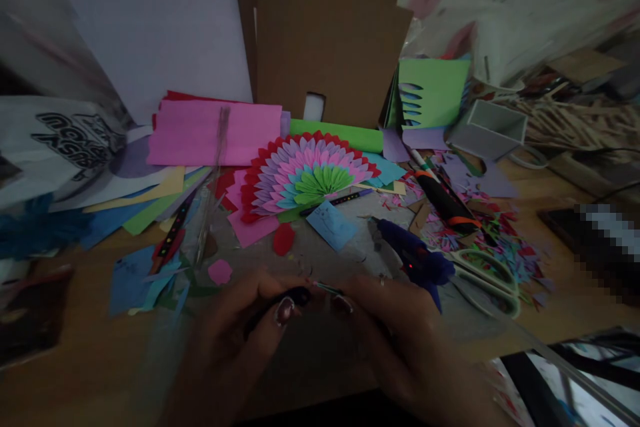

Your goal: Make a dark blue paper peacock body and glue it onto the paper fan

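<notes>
Dark piece (300,295), small and blackish, sits low in the middle of the view, just above the near part of the table (90,360), gripped between both hands. The left hand (235,337) comes in from the lower left, palm turned inward, its thumb and forefinger closed on the piece, a painted thumbnail showing just under it. The right hand (395,323) reaches in from the lower right, knuckles up, fingertips pinched shut on a thin pale sliver (327,288) that sticks out of the right end. The long axis runs roughly left to right, rising slightly toward the right; it is too dim and blurred to tell more. Right beside the right hand's knuckles lies a blue glue gun (415,257), nozzle pointing up and left, with pale-handled scissors (493,280) just past it. Ahead of the fingers a patch of table lies bare as far as a red paper oval (283,239) and a blue note (331,223). Beyond those, a layered paper fan (305,177) spreads open, and a pink sheet (215,132) lies to its left. Paper scraps (495,227) crowd the right side, while loose coloured sheets (145,207) hem in the left.
</notes>
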`<state>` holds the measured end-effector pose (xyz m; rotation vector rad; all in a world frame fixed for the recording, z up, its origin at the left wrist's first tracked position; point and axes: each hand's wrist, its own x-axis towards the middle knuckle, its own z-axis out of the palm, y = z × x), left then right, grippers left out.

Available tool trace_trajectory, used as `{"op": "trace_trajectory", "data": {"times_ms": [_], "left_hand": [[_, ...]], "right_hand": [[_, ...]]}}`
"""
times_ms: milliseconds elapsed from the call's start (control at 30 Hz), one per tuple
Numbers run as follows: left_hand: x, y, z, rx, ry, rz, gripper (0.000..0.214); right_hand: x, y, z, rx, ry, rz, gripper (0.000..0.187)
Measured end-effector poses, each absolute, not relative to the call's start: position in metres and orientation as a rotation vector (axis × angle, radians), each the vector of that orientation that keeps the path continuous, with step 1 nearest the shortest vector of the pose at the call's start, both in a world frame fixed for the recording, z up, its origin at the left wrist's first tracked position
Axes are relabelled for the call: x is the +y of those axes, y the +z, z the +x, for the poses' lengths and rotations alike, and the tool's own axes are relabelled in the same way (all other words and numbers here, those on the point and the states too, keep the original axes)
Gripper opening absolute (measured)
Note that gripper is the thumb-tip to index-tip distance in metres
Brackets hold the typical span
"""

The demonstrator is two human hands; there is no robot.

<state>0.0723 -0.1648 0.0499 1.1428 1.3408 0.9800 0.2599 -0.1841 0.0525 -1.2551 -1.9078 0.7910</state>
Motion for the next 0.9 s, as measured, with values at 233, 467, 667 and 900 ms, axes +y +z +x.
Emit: {"op": "trace_trajectory", "data": {"times_ms": [233, 467, 667, 900], "left_hand": [[-0.1674, 0.051, 0.0758, 1.452, 1.03, 1.292, 0.011], [-0.168, 0.0469, 0.076, 1.509, 1.022, 1.336, 0.011], [-0.1674, 0.0478, 0.075, 1.484, 0.998, 1.156, 0.014], [-0.1673, 0.0459, 0.078, 1.306, 1.05, 0.946, 0.022]], "right_hand": [[-0.1835, 0.0493, 0.2599, -1.957, 0.672, -1.302, 0.023], [-0.1839, 0.0492, 0.2601, -1.973, 0.625, -1.324, 0.024], [-0.182, 0.0537, 0.2577, -1.95, 0.674, -1.334, 0.024], [-0.1785, 0.0487, 0.2537, -1.861, 0.65, -1.282, 0.023]]}}
